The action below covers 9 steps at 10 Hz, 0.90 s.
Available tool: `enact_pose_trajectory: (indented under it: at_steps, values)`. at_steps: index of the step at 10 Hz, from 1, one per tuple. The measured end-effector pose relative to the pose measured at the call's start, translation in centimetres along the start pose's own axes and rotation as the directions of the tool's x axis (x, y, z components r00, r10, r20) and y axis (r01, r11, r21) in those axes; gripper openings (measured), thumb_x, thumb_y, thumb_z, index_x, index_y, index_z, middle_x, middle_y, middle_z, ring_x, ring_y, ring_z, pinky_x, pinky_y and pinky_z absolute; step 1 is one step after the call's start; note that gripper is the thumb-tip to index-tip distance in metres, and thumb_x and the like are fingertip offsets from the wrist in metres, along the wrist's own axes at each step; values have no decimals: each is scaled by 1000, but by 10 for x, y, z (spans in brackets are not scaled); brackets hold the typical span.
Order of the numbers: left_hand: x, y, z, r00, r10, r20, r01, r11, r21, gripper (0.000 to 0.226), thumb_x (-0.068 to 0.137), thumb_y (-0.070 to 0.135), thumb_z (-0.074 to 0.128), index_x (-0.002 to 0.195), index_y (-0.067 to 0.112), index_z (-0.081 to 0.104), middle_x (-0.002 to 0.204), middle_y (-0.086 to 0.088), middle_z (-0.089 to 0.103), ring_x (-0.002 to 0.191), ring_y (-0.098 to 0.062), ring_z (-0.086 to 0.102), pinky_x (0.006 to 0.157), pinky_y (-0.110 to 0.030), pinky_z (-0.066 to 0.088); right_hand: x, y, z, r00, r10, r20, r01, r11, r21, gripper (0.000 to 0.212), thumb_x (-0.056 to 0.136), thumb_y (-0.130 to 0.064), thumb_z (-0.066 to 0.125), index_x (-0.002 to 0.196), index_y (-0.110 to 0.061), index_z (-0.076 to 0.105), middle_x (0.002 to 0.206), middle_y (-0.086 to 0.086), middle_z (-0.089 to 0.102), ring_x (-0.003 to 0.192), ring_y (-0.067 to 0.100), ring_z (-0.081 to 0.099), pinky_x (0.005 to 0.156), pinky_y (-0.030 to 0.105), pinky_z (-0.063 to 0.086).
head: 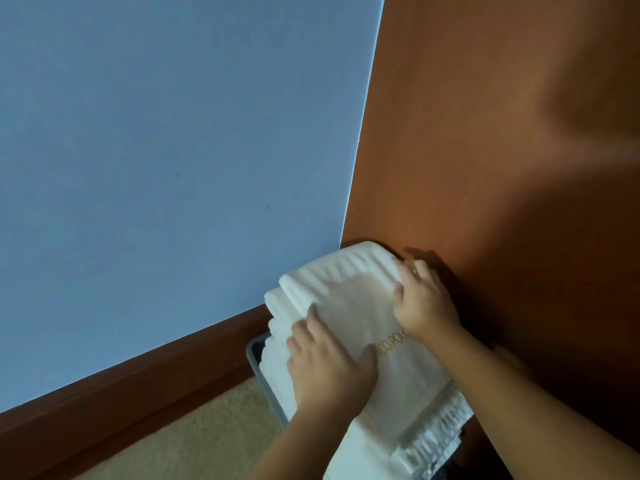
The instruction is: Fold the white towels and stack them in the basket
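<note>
- The left hand (pixel 329 367) is laid flat, palm down, on the top towel (pixel 360 306) in the lower middle of the frame; its fingers are straight and spread, pressing on the cloth without curling round it.
- The right hand (pixel 420 299) is placed on the far right edge of the same towel, just right of centre; its fingers are bent over that edge and the thumb is set on top, so the edge appears to be gripped.
- Both forearms are seen bare, entering from the lower right corner.
- The top towel is white, folded flat, with a ribbed band along its edges and gold embroidered letters partly hidden under the right wrist.
- It is stacked on further folded white towels (pixel 277 341), whose thick terry layers show at the left side.
- The stack sits in a grey basket (pixel 258 362), of which only a rounded, smooth rim is visible at the lower centre.
- A matte blue wall (pixel 156 150) fills the upper left; a smooth brown wooden panel (pixel 485 150) fills the right.
- A dark wooden skirting board (pixel 121 393) and beige carpet (pixel 214 434) are seen at the lower left.
</note>
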<state>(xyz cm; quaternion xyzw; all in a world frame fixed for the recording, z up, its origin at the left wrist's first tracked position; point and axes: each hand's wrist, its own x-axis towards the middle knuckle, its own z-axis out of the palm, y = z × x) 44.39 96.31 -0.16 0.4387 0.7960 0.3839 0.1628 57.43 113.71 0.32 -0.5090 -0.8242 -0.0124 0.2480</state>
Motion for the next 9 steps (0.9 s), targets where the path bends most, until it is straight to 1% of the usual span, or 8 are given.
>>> enact_pose_trajectory:
  at_steps: [1, 2, 3, 4, 6, 7, 8, 9]
  values:
    - [46, 3, -9, 954, 249, 169, -295, 885, 359, 147, 59, 102, 49, 163, 20, -17, 170, -10, -24, 156, -29, -25, 127, -53, -6, 13, -21, 11, 936, -56, 346, 51, 998, 22, 63, 102, -68, 26, 161, -52, 15, 174, 0, 9, 160, 26, 9, 128, 48, 15]
    - [86, -5, -7, 908, 173, 381, -356, 797, 488, 168, 40, 114, 40, 163, 15, -19, 169, -10, -29, 153, -24, -34, 121, -63, -18, 13, -23, 29, 851, 48, 523, -25, 998, -52, 67, 95, -81, 16, 156, -63, -7, 173, -6, -20, 159, 22, -19, 127, 52, -9]
    - [97, -25, 4, 903, 95, 419, -320, 799, 509, 171, 34, 116, 35, 162, 17, -21, 170, -8, -28, 155, -23, -31, 120, -66, -18, 13, -22, 45, 826, 67, 560, -42, 997, -57, 76, 86, -92, 16, 153, -66, -8, 172, -9, -21, 159, 23, -19, 127, 55, -8]
    - [96, -36, 13, 915, 71, 398, -281, 820, 499, 172, 32, 117, 33, 163, 20, -21, 170, -7, -28, 155, -24, -29, 120, -66, -15, 17, -24, 53, 816, 59, 575, -28, 998, -62, 84, 77, -99, 14, 152, -67, -8, 173, -8, -19, 159, 23, -17, 127, 54, -6]
    - [89, -34, 5, 906, 52, 420, -261, 850, 458, 169, 36, 116, 35, 162, 20, -22, 169, -2, -31, 154, -20, -32, 122, -66, -13, 14, -32, 44, 802, 77, 593, -10, 993, -116, 87, 77, -99, 13, 153, -65, -11, 172, -7, -22, 158, 22, -21, 127, 54, -8]
    - [70, -44, -6, 911, 80, 404, -262, 870, 418, 152, 54, 111, 35, 165, 20, -14, 171, 2, -25, 156, -16, -27, 124, -64, -10, 4, -45, 33, 810, 88, 580, -2, 989, -148, 86, 82, -95, 13, 156, -60, -11, 172, -5, -22, 158, 25, -21, 125, 56, -10]
    - [55, -53, -29, 899, 110, 423, -291, 873, 392, 130, 74, 100, 38, 166, 20, -9, 173, 5, -17, 159, -15, -16, 126, -61, -3, -10, -68, 25, 847, 116, 519, -52, 989, -137, 75, 97, -79, 18, 163, -48, 1, 174, -2, -11, 160, 29, -11, 126, 58, -3]
    - [32, -65, -62, 905, 147, 400, -310, 871, 382, 108, 90, 81, 48, 167, 23, -1, 175, 2, -8, 161, -20, -5, 129, -55, 5, -40, -99, 11, 863, 116, 492, -113, 993, -35, 65, 106, -62, 22, 166, -38, 10, 175, -2, -2, 161, 28, -4, 127, 58, 0]
